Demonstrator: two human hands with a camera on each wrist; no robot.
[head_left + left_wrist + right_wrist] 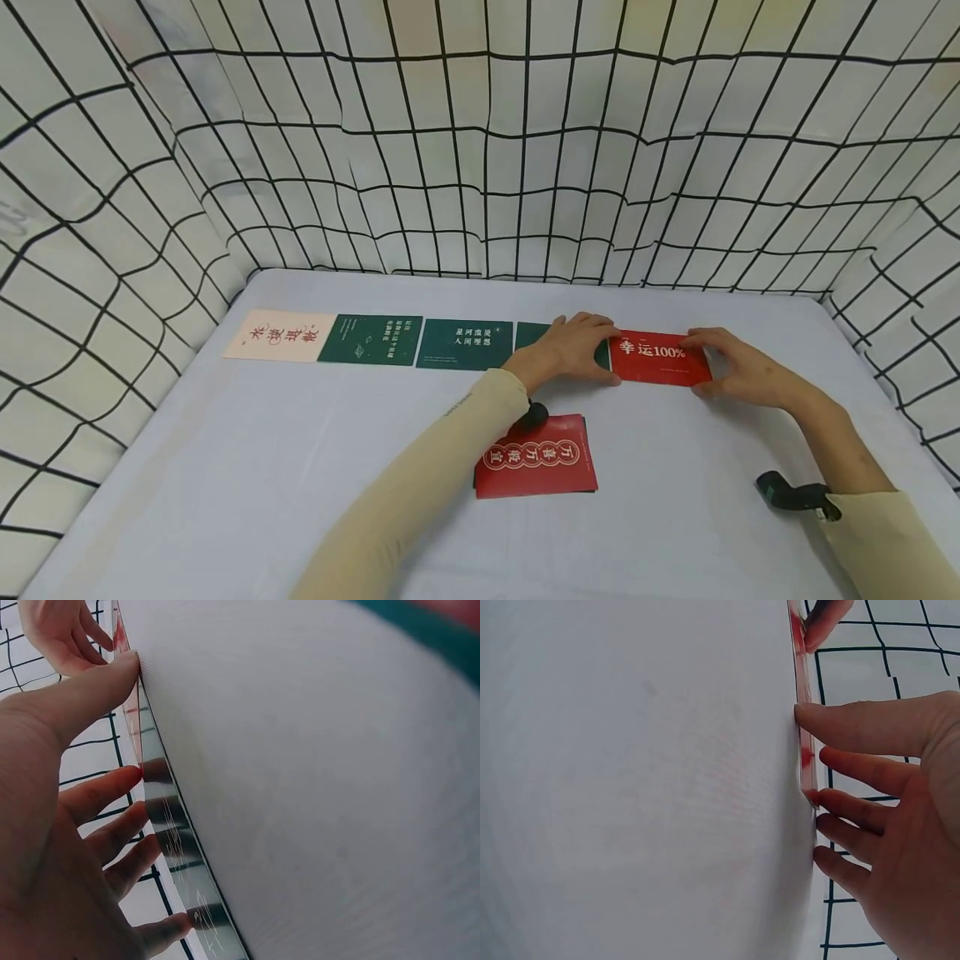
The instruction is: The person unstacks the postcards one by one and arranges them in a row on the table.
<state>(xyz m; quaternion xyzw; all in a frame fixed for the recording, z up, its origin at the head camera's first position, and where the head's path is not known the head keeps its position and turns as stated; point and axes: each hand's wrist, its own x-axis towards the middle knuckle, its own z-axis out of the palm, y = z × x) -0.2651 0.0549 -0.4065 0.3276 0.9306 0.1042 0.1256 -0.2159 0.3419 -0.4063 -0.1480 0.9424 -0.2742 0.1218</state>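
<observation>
A red card (658, 358) with white characters lies on the white table at the right end of a row of cards. My left hand (573, 346) holds its left end, the thumb at the near edge and the fingers spread over a green card (531, 333), which they partly hide. At the red card's right end, my right hand (750, 367) has its thumb on the near edge and index finger at the far edge. The right wrist view shows the right thumb (832, 720) right at the red card's edge. In the left wrist view the left fingertips (139, 817) touch the green card's surface.
Leftward the row continues with two green cards (465, 354) (371, 339) and a cream card (281, 337). A stack of cards (536, 471), red on top, lies nearer, partly under the left forearm. Black netting (487, 133) over white cloth surrounds the table's back and sides.
</observation>
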